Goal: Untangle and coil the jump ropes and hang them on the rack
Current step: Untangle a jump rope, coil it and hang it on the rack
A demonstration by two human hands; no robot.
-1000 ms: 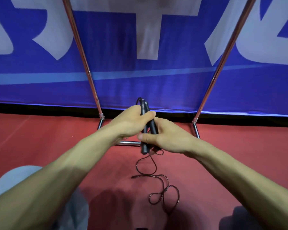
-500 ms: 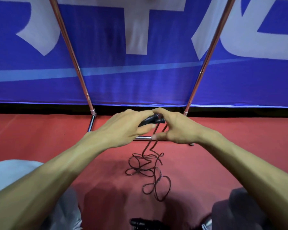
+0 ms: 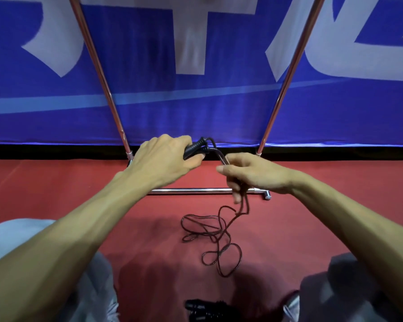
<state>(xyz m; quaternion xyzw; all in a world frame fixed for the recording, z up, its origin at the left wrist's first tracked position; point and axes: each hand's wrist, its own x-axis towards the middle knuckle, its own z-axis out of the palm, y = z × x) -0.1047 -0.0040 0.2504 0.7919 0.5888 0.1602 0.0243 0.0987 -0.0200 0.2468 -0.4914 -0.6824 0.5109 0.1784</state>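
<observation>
The handles (image 3: pixel 194 148) sat in your left hand (image 3: pixel 163 160), fingers curled round them. Their long axis slanted up and to the right, with the cord ends poking out past your thumb. From there the cord (image 3: pixel 215 232) bent right and down into your right hand (image 3: pixel 251 174), whose fingers were closed round it. Blur made it hard to tell whether one strand or two ran through. Below that hand the cord dropped to the floor (image 3: pixel 56 182) and lay in tangled loops, just on the near side of the rack (image 3: pixel 196 190) base bar. So the slack lay below your right hand, the closer of the two. I judged the next wrap would draw from there, leftward to the handles.
</observation>
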